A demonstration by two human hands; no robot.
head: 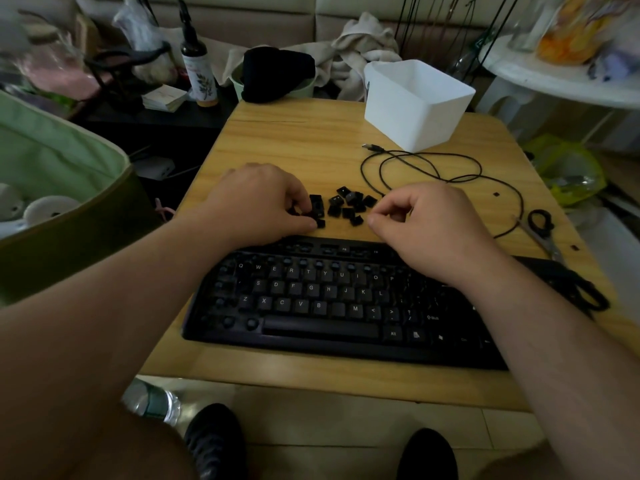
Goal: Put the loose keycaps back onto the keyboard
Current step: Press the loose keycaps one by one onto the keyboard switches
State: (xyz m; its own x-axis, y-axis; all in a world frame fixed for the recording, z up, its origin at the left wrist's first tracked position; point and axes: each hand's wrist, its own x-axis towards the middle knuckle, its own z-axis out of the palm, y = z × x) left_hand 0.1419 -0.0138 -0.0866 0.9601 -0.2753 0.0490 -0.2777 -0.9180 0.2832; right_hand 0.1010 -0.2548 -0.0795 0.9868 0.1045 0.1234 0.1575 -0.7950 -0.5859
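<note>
A black keyboard [329, 303] lies on the wooden table [311, 140], with several keycaps gone from its number row, function row and left column. A pile of loose black keycaps [348, 204] sits just behind it. My left hand [258, 202] is at the pile's left edge, its curled fingertips and thumb pinching a keycap [313, 211]. My right hand [420, 223] hovers over the keyboard's top edge to the right of the pile, fingers curled, thumb against the forefinger. I see nothing held in it.
A white plastic box [415, 102] stands at the table's far right. The keyboard's black cable [433, 168] loops across the table behind the pile. Scissors [542, 226] lie at the right edge. A green bin [62, 188] stands to the left, a water bottle [152, 401] on the floor.
</note>
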